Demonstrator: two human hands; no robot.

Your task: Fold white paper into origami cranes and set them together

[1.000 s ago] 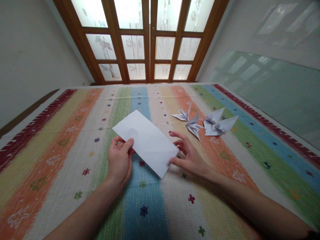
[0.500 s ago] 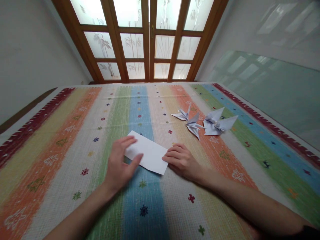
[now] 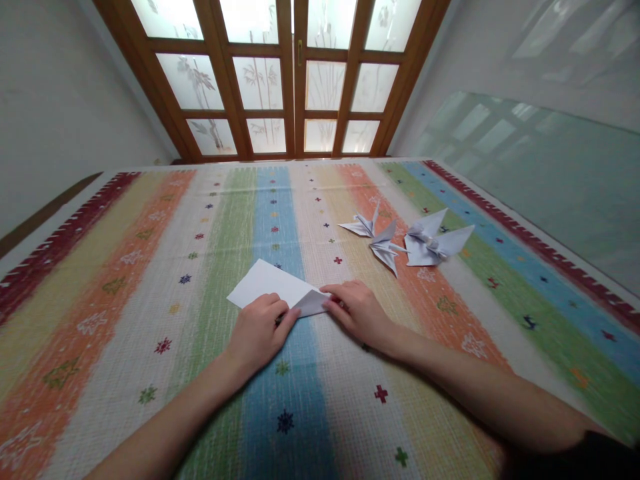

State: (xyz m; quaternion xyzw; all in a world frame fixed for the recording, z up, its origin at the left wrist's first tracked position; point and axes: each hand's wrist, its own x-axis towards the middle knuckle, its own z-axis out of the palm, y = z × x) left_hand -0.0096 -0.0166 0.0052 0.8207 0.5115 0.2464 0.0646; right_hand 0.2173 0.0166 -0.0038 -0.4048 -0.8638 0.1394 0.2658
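Note:
A folded sheet of white paper [image 3: 270, 281] lies on the striped tablecloth in front of me, with its right-hand corner turned up into a greyish flap. My left hand [image 3: 263, 330] is closed at the near edge of the paper, thumb beside the flap and fingers curled over the sheet. At the right end, my right hand [image 3: 360, 313] pinches the tip of the flap between thumb and fingers. Part of the near edge is hidden beneath my left hand.
Several white folded paper cranes [image 3: 430, 240] rest close together at the back right. A striped, patterned tablecloth [image 3: 210, 373] covers the table. Beyond its far edge stand wooden doors [image 3: 293, 87] with frosted panes, and a glass panel [image 3: 540, 153] leans on the right.
The paper has turned, and its right corner is now folded up. My left hand has gone from hovering open over the left end to gripping the near edge; my right hand now pinches the flap.

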